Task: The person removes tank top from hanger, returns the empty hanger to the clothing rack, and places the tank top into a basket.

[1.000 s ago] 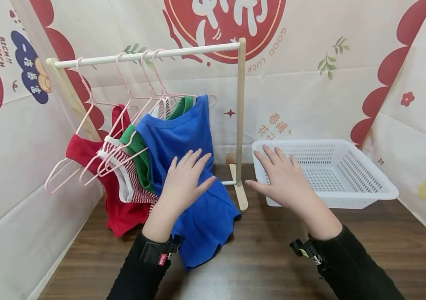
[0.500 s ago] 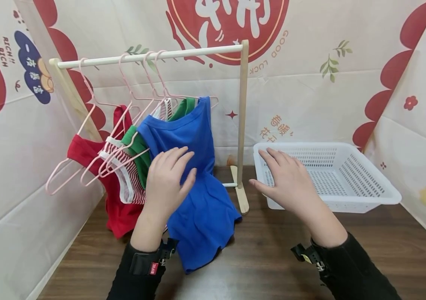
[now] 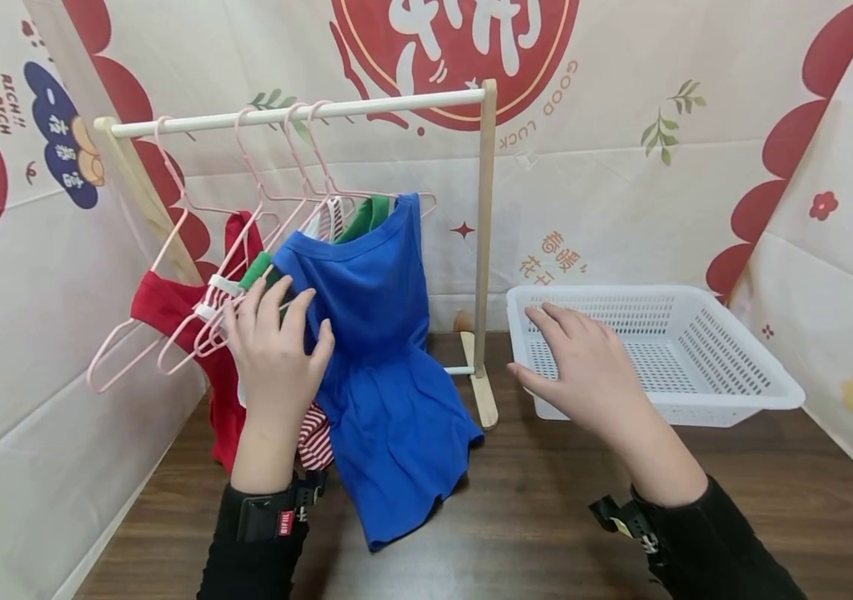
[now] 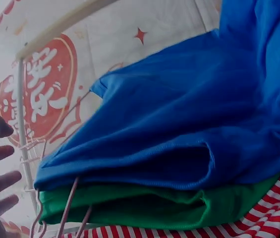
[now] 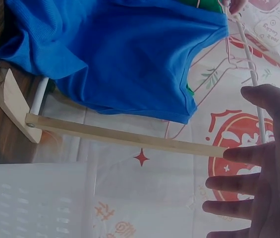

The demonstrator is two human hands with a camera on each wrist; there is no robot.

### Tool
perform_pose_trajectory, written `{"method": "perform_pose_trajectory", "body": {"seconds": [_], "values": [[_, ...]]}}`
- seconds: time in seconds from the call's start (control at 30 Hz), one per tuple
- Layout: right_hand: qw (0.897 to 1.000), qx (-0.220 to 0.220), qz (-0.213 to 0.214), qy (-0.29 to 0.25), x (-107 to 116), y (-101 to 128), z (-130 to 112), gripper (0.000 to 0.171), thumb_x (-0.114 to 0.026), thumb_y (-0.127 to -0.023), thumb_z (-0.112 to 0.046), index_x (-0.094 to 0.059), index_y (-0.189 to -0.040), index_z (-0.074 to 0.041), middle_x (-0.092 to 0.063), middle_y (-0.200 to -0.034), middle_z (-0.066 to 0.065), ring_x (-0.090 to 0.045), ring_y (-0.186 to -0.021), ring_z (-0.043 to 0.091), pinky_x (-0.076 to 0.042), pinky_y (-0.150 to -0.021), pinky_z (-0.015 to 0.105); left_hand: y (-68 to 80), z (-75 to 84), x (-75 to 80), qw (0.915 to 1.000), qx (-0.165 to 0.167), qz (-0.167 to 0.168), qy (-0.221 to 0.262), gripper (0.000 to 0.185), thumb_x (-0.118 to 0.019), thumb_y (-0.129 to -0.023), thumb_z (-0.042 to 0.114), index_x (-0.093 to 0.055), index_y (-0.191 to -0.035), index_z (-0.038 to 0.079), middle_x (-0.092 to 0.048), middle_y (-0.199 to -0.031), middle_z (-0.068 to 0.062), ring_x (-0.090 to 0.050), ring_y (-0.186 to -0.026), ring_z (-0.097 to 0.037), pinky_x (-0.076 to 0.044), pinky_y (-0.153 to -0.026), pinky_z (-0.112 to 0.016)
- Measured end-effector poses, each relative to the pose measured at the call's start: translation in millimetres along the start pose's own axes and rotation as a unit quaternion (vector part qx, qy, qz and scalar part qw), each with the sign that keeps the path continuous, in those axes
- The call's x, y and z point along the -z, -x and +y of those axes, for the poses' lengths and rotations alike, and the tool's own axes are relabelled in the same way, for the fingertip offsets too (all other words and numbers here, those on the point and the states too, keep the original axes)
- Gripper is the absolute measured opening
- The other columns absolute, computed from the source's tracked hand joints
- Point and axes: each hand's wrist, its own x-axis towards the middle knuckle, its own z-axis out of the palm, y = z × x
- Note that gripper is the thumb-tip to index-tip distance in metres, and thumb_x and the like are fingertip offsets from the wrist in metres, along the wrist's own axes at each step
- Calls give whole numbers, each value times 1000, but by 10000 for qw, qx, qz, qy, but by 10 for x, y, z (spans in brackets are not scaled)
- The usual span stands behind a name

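Note:
My left hand (image 3: 272, 350), fingers spread and lightly bent, is in front of the green and striped tops near the hanger ends. In the left wrist view its fingers (image 4: 3, 181) hold nothing, left of the garments. A blue sleeveless top (image 3: 373, 333) hangs at the right of the row, its hem reaching the table. Behind it come a green top (image 4: 125, 203), a red-and-white striped top (image 3: 315, 437) and a red top (image 3: 171, 304), on pink hangers (image 3: 114, 358). My right hand (image 3: 587, 367) hovers over the left side of a white basket (image 3: 752, 392), fingers apart, holding nothing.
The garments hang from the white rail (image 3: 306, 111) of a wooden rack, whose right post (image 3: 485, 225) stands between the clothes and the basket. Printed cloth (image 3: 606, 192) encloses the back and sides. The table (image 3: 531, 508) has a brown wood-grain top.
My left hand has moved left, from over the blue top to in front of the striped and green ones. The right hand has shifted only slightly. The garments hang as before.

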Motion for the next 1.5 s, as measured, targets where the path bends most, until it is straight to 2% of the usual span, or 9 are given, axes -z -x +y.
{"method": "perform_pose_trajectory", "body": {"seconds": [0.1,0.23,0.37,0.67,0.8,0.93,1.07,1.27,1.5], "values": [[10000,8,-24,-5,-2,11,-7,76,-60,-89,-56,-45,-145,-6,-47,-142,19,-43,-129,41,-32,-101,61,2,-51,7,9993,327,-23,-173,36,-68,-88,19,-66,-119,2,-54,-135,-20,-42,-131,-38,-17,-110,-61],[10000,49,12,-63,-13,21,-20,77,-60,-89,-56,-44,-145,-6,-49,-140,18,-44,-127,40,-34,-100,59,-9,-102,24,9974,633,65,-324,33,-69,-88,16,-66,-117,0,-55,-131,-21,-48,-124,-38,-27,-108,-58],[9998,108,88,-104,-31,30,-18,75,-62,-88,-53,-45,-144,-6,-51,-137,18,-47,-125,40,-37,-98,59,-23,-131,37,9964,756,154,-352,29,-68,-89,13,-67,-114,0,-58,-126,-21,-52,-119,-37,-33,-103,-57],[9999,44,-43,-109,-58,58,-9,75,-60,-89,-54,-44,-145,-7,-50,-139,18,-47,-126,39,-37,-97,60,-72,-123,79,9964,753,241,-290,23,-64,-92,6,-67,-113,-3,-60,-110,-23,-55,-97,-40,-48,-84,-50],[9999,22,-66,-129,-62,79,-8,75,-60,-89,-54,-44,-145,-6,-50,-139,19,-46,-126,40,-37,-96,60,-79,-120,117,9932,1110,-35,-343,26,-66,-92,7,-65,-117,-2,-66,-106,-22,-62,-93,-39,-52,-82,-49],[9998,86,9,-165,-64,98,-9,74,-61,-89,-53,-45,-144,-6,-51,-137,19,-48,-125,39,-38,-95,61,-55,-134,140,9864,1492,-441,-522,32,-66,-94,16,-64,-121,0,-69,-107,-22,-66,-89,-40,-53,-73,-53],[9998,93,17,-186,-68,103,-12,73,-62,-89,-51,-45,-144,-6,-52,-137,18,-48,-125,38,-39,-94,60,-53,-139,142,9845,1440,-655,-757,30,-63,-96,24,-68,-110,-1,-70,-91,-23,-66,-75,-41,-52,-60,-53],[9999,43,-70,-90,-82,87,-27,73,-63,-88,-52,-47,-143,-7,-51,-138,17,-47,-125,38,-39,-95,60,-72,-145,111,9875,1150,-577,-912,30,-60,-97,26,-68,-100,-2,-65,-71,-22,-61,-60,-41,-48,-49,-52],[9993,21,-365,79,-110,78,-64,74,-61,-88,-56,-49,-142,-6,-50,-138,19,-45,-127,40,-35,-99,61,-64,-116,49,9891,1384,-320,-379,33,-55,-100,27,-68,-97,-4,-64,-69,-19,-59,-56,-37,-47,-49,-48]]}}
